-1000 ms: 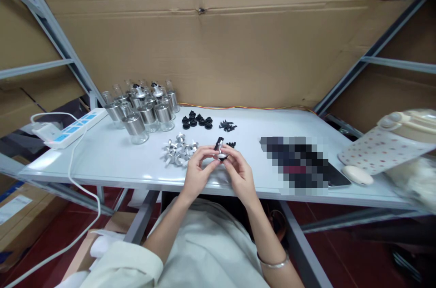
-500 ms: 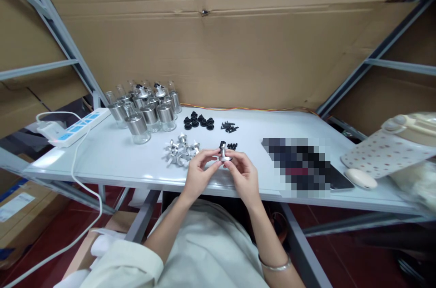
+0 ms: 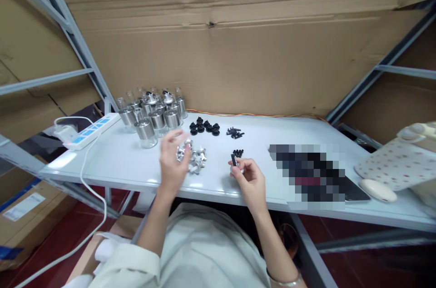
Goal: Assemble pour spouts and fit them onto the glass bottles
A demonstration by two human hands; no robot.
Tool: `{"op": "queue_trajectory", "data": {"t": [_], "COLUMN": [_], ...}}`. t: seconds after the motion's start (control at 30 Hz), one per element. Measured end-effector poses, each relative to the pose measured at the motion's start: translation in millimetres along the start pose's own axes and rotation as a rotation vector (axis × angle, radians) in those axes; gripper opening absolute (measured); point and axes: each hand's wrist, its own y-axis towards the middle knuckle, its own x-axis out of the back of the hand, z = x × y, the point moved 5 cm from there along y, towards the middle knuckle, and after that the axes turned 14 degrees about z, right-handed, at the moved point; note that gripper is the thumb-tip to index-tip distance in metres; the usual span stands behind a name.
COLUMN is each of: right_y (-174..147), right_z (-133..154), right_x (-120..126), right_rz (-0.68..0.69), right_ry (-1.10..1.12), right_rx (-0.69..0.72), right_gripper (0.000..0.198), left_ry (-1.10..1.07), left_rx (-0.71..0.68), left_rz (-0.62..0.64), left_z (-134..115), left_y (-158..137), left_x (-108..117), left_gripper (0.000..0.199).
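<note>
My right hand (image 3: 252, 181) pinches a metal pourer spout with a black tip (image 3: 234, 160) above the table's front part. Much of the spout is hidden by the fingers. My left hand (image 3: 173, 161) is raised over the left side of a pile of silvery pourer spouts (image 3: 197, 161), thumb and fingers apart; it is somewhat blurred, and nothing shows in it. Just beyond the right hand lies a small group of black caps (image 3: 238, 153). Farther back are several black stoppers (image 3: 204, 126) and a heap of thin black pieces (image 3: 235, 132).
Glass bottles with metal sleeves (image 3: 146, 132) stand at the back left, two with spouts on. A power strip (image 3: 91, 131) with a white cable lies at the left edge. To the right are a blurred-out dark flat object (image 3: 354, 190), a cream oval object (image 3: 378, 190) and a spotted container (image 3: 388, 156).
My left hand has let go of the spout and moved left to the pile. My right hand keeps the spout, now tilted. The view has shifted slightly.
</note>
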Motion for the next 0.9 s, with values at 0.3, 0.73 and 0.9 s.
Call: {"op": "queue_trajectory", "data": {"t": [0.3,0.73,0.9], "right_y": [0.5,2.7,2.0], "right_z": [4.4,9.2,8.7], "right_x": [-1.9,-4.0,-3.9], "right_rz": [0.016,0.021,0.003], "right_ry": [0.086,0.172,0.220], "right_rx": [-0.006,0.077,0.075], "right_gripper": [0.024,0.031,0.028], "left_ry": [0.123,-0.011,-0.392], "left_rx": [0.581,0.323,0.124], "left_rz": [-0.040,-0.340,-0.355], "left_z": [159.9,95.5,19.2], "left_y": [42.5,40.2,36.2], "left_x": [52.6,56.2,43.0], "left_gripper": [0.048,0.028,0.030]}}
